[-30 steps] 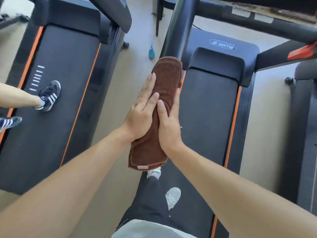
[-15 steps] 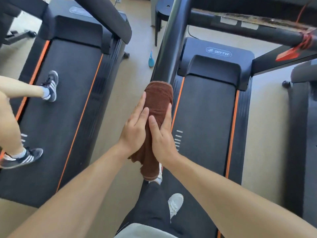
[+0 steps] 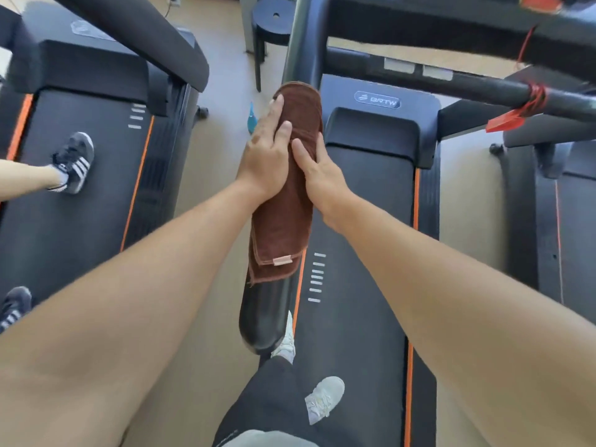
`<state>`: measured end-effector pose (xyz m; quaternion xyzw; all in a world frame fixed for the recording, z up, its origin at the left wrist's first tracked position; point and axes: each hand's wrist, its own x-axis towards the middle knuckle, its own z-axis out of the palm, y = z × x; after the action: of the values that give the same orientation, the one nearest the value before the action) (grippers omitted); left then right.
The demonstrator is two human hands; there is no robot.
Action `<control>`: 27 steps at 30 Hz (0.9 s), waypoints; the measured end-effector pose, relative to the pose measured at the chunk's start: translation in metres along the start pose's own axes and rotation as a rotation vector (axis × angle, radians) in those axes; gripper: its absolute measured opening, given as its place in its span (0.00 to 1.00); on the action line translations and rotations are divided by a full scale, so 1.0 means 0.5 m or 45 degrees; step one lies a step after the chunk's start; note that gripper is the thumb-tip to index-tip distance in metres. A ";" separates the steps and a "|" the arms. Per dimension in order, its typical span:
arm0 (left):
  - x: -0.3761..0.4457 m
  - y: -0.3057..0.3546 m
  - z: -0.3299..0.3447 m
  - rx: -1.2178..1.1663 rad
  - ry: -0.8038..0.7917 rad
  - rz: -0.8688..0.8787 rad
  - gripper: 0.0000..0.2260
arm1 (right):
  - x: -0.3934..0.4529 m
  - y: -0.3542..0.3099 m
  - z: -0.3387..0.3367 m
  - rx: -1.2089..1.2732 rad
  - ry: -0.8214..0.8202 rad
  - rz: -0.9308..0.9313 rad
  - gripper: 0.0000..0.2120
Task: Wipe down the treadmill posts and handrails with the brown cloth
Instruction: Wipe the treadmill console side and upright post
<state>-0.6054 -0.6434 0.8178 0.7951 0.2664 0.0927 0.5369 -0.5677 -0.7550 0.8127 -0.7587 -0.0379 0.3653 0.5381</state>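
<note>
The brown cloth (image 3: 283,221) is draped over the black left handrail (image 3: 264,321) of the treadmill I stand on. Its upper end reaches the foot of the grey post (image 3: 298,43). My left hand (image 3: 266,156) presses the cloth from the left with fairly straight fingers lying along it. From the right, my right hand (image 3: 321,177) presses it, thumb on top. The two hands squeeze cloth and rail between them. The rail's rounded near end shows bare below the cloth's tagged hem.
A second treadmill (image 3: 80,204) stands at the left with another person's legs and striped shoes (image 3: 75,161) on it. A blue bottle (image 3: 251,119) lies on the floor between the machines. A black stool (image 3: 274,24) stands behind. A red clip (image 3: 504,121) hangs from the crossbar (image 3: 467,85).
Both hands drew the cloth down the rail toward me, then pushed it back up toward the post. The rail's near end is now uncovered.
</note>
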 end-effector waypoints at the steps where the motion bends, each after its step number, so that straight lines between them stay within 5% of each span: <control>1: -0.004 -0.002 -0.001 0.010 -0.007 0.001 0.22 | -0.010 0.003 0.006 -0.004 0.026 -0.011 0.42; 12: -0.232 -0.053 -0.040 -0.113 -0.115 -0.028 0.25 | -0.224 0.101 0.021 0.091 -0.182 0.061 0.53; 15: -0.291 -0.073 -0.049 -0.389 0.008 -0.281 0.25 | -0.263 0.102 0.004 0.104 -0.225 0.100 0.52; 17: -0.292 -0.091 -0.053 -0.550 0.102 -0.605 0.29 | -0.274 0.082 -0.006 0.104 -0.205 0.102 0.43; 19: -0.288 -0.084 -0.056 -0.478 0.030 -0.690 0.33 | -0.274 0.061 -0.007 0.070 -0.144 0.084 0.36; 23: -0.306 -0.024 -0.037 -0.216 0.219 -0.342 0.09 | -0.256 0.032 0.001 0.231 -0.064 0.059 0.25; 25: -0.320 -0.011 -0.027 -0.061 0.258 0.002 0.09 | -0.256 0.020 -0.004 0.366 -0.092 0.121 0.32; 27: -0.333 -0.002 -0.004 0.142 0.137 0.332 0.13 | -0.267 0.016 -0.014 0.392 -0.140 0.145 0.25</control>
<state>-0.7468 -0.7288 0.8407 0.8454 0.1937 0.1892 0.4604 -0.6638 -0.8238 0.8756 -0.6472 0.0323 0.4375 0.6234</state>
